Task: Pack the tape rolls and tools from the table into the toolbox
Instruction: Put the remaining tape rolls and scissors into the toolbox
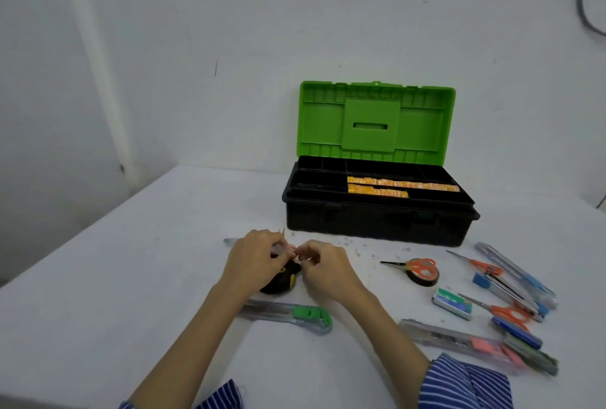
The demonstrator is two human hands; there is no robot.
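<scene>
Your left hand (252,257) and right hand (323,266) meet near the middle of the table (131,277), fingers curled, pinching a small pinkish item (290,249) between the fingertips; it is too small and blurred to name. Just under and between your hands sits a black object with yellow marks (282,280), partly hidden by the left hand, so you cannot tell what it is.

The toolbox (377,221) stands at the far right of the table with its green lid (377,119) raised upright. Its black tray (314,179) holds two orange strips (400,185) in the right-hand compartments.

Nearer to you than your hands lies a clear cutter with a green slider (295,315). To the right, a black tape roll (423,275) lies with small orange scissors (416,266) resting on it. Farther right, a second pair of orange scissors (475,266) and a long blue cutter (515,269) lie side by side, with a stapler (508,292) beside them. A staple box (452,303) sits near the roll, a third pair of orange scissors (505,312) just right of it. At the near right lie a cutter with a pink slider (459,341) and more cutters (524,343) piled together. Your striped sleeves (465,385) show at the near edge.
</scene>
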